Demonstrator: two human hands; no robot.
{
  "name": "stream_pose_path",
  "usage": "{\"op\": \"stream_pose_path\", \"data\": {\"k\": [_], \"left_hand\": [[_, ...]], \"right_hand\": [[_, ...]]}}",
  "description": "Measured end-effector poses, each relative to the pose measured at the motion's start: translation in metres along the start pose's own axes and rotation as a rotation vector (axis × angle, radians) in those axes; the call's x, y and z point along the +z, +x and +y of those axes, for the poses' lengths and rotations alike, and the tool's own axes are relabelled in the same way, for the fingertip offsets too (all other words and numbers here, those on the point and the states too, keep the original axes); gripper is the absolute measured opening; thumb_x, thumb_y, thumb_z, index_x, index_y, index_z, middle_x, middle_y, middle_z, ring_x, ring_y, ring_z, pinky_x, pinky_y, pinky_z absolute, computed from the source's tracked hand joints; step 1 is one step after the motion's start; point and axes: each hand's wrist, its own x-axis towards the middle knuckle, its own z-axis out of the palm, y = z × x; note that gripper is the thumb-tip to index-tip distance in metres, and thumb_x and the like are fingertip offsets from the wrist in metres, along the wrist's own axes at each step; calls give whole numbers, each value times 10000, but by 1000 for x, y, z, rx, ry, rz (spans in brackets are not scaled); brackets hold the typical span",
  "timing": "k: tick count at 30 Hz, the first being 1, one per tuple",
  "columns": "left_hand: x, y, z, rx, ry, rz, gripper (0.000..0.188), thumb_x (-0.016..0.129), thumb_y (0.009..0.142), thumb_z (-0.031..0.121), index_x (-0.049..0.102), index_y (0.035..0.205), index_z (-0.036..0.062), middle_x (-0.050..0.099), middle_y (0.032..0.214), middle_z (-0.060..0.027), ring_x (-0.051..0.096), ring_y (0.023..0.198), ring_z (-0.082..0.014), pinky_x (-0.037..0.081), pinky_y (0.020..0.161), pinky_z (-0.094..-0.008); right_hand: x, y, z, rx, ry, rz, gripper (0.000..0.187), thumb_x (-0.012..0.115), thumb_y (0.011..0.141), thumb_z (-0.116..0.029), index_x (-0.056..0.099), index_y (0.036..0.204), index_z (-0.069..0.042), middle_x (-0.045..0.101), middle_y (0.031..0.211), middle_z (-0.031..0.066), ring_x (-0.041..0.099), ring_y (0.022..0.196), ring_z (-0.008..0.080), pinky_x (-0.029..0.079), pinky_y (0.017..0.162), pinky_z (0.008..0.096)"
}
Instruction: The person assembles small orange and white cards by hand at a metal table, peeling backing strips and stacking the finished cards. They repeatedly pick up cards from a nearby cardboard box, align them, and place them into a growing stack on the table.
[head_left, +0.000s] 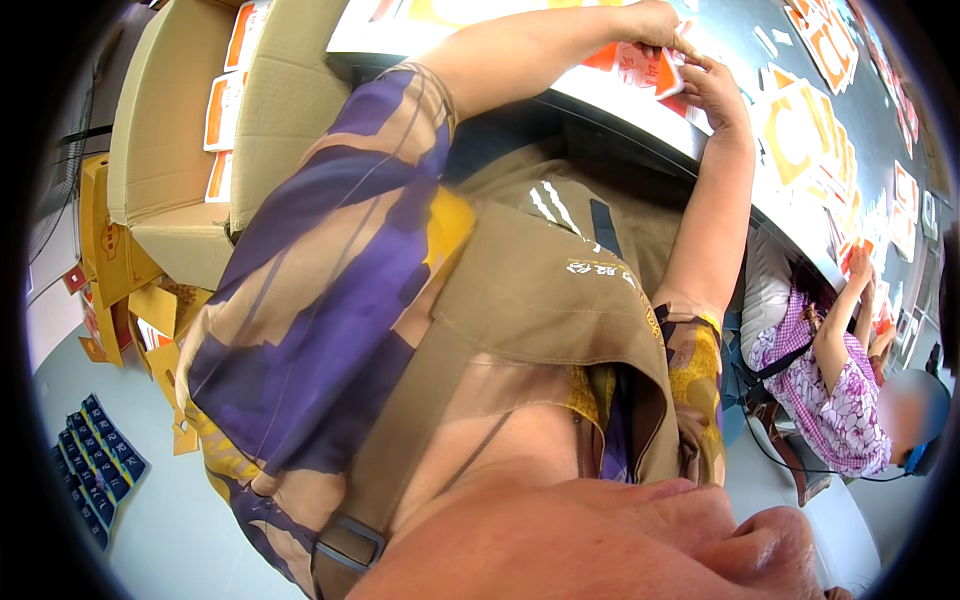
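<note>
Both my hands meet at the top of the view over the edge of a grey work table (620, 105). My left hand (655, 25) pinches the top of a small orange and white flat packet (645, 68). My right hand (712, 90) grips the same packet from its right side. My forearms reach up from my body, which fills the middle of the picture in a purple and tan patterned top under a brown apron.
Orange and white flat cartons (800, 135) lie spread over the table to the right. Open cardboard boxes (170, 130) with orange packets stand at the left. Blue packs (95, 460) lie on the floor. Another person (835, 370) works at the table at right.
</note>
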Motion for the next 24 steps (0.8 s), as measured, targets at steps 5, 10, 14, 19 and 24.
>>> {"op": "stream_pose_path", "data": {"k": [5,10,14,19,24], "left_hand": [[-5,11,-14,-12,-27,-132,413,781,754,332,602,666,-30,580,548,-102,557,420,-185,451,393,-299],[-8,9,-20,0,35,-86,232,695,752,148,621,731,-71,596,574,-124,587,452,-198,501,420,-324],[-8,16,-25,-9,3,-85,203,698,740,150,638,767,-42,610,606,-130,605,492,-221,504,449,-353],[9,29,-34,-52,250,-28,450,714,824,411,632,837,-31,608,645,-98,596,506,-174,490,488,-269],[10,20,-21,-45,235,-45,420,728,818,383,626,778,-22,591,615,-88,568,473,-160,461,455,-275]], "right_hand": [[-3,13,3,121,-110,61,282,641,787,-164,614,965,53,655,829,130,671,701,191,549,661,288],[-13,3,3,37,-26,156,297,658,796,-207,653,1001,7,679,897,103,664,691,181,518,620,279],[-77,6,23,57,-668,674,311,648,779,-289,713,972,-54,716,895,116,689,882,245,510,795,385],[-117,4,32,351,-1074,512,288,654,782,-278,717,982,-80,701,981,148,644,998,336,495,860,411],[-113,0,33,264,-1047,619,216,680,776,-297,723,931,-153,705,997,67,642,991,294,498,841,399]]}}
